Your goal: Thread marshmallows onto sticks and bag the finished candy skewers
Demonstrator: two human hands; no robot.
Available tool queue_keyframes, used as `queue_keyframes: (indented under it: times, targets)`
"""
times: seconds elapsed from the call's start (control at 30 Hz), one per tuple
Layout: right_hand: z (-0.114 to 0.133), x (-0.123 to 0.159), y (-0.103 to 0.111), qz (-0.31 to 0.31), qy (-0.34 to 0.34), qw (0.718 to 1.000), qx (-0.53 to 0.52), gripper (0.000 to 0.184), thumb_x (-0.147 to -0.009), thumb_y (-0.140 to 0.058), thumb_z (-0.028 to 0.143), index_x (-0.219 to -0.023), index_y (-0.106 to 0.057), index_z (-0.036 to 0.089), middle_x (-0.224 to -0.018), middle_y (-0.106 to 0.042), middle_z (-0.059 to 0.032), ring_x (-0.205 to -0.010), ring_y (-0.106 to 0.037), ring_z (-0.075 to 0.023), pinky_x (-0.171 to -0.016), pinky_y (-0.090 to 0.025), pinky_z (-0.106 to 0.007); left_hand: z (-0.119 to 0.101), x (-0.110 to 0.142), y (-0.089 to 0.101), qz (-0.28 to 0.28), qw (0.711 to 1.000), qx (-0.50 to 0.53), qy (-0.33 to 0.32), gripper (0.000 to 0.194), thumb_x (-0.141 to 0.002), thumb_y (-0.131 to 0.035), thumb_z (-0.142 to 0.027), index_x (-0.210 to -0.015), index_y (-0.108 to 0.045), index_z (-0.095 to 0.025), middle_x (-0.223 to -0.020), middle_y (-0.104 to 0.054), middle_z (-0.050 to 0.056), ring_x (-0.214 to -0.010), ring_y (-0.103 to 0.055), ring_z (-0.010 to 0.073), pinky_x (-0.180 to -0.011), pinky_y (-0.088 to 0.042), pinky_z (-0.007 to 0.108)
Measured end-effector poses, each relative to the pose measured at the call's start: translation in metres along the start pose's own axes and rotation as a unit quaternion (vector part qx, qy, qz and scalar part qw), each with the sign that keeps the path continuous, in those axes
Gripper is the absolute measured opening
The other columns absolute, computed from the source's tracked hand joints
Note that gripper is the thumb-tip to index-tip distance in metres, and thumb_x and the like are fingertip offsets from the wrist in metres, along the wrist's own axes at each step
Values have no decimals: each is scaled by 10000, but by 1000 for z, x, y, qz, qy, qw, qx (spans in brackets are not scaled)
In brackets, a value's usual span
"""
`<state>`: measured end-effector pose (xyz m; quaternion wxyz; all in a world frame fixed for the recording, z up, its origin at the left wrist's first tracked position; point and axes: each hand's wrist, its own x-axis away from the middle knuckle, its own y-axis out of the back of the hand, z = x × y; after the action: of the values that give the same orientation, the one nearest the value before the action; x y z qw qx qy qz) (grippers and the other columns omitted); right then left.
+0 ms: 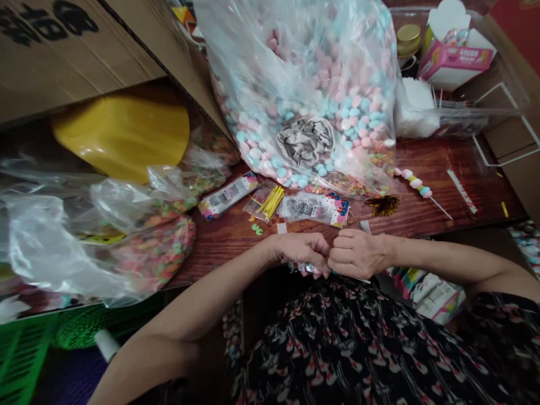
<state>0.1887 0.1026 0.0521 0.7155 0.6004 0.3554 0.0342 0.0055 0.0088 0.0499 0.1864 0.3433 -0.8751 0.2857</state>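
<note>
The left hand point(299, 253) and right hand point(358, 254), fingers curled in a narrow pinch, meet at the table edge on a small clear plastic packet point(306, 269), mostly hidden between them. Beyond, on the grained wooden table point(459, 194), lie printed packets point(314, 208), yellow twist ties point(270, 202) and a candy skewer point(415, 183), below a bulging plastic bag point(304, 95) of round pastel candies. A cardboard box point(63, 50) overhangs at left.

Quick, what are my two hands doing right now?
Left hand: closed, apparently holding a small clear plastic packet.
Right hand: closed against the left; anything held is hidden.
</note>
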Motion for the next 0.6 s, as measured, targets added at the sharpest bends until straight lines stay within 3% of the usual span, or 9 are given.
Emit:
queue_keyframes:
  times: [0.13,0.27,0.33,0.43,0.47,0.5,0.53,0.6]
  targets:
    - [3,-6,3,33,-82,995,44,256,-985,-415,161,-799,-587,193,-750,-558,-23,-718,-448,-167,-678,-272,-355,-18,6,19,-13,996,-90,-23,169,-630,-787,-359,-613,-721,-205,-545,-639,-6,-474,-524,127,-474,-436,240]
    - [5,-11,5,45,-151,984,78,238,-961,-401,117,-825,-587,176,-741,-578,-35,-698,-442,-174,-704,-264,-375,-46,30,36,-124,959,-253,-36,198,-555,-840,-332,-548,-684,-210,-493,-543,-36,-489,-451,115,-484,-353,230]
    - [-1,-10,2,75,-183,976,85,200,-926,-424,104,-858,-602,164,-720,-581,-40,-673,-431,-175,-707,-269,-377,-60,42,25,-228,902,-364,-48,167,-592,-812,-297,-578,-676,-202,-549,-560,-13,-550,-477,138,-534,-374,248]
    - [-21,-5,0,88,-300,949,50,116,-846,-494,117,-842,-602,158,-722,-593,-47,-672,-442,-170,-704,-293,-355,-65,45,-18,-401,746,-520,-109,47,-752,-643,-181,-733,-686,-176,-766,-635,79,-789,-564,230,-706,-445,339]
    - [-29,-4,1,62,-349,935,21,103,-834,-498,124,-817,-592,162,-705,-584,-40,-664,-443,-165,-690,-301,-339,-60,42,-32,-428,704,-553,-122,125,-805,-571,-154,-813,-695,-169,-834,-649,108,-859,-572,254,-759,-452,379]
    - [-35,-4,3,18,-396,918,-15,103,-837,-491,134,-790,-576,168,-687,-570,-29,-654,-443,-157,-673,-309,-322,-52,38,-44,-423,685,-578,-132,165,-833,-547,-160,-899,-698,-164,-897,-658,129,-910,-573,273,-797,-452,412]
    - [-39,-5,6,-41,-431,899,-59,116,-851,-483,149,-764,-556,174,-673,-555,-17,-644,-444,-148,-656,-317,-304,-41,31,-50,-405,685,-588,-142,179,-839,-576,-210,-964,-694,-159,-963,-662,145,-952,-569,290,-820,-454,434]
    - [-36,-12,9,-162,-469,852,-166,162,-886,-471,183,-731,-520,183,-657,-527,7,-625,-448,-129,-626,-337,-270,-18,17,-47,-371,738,-542,-154,234,-819,-653,-354,-940,-697,-158,-989,-666,138,-949,-577,289,-822,-472,427]
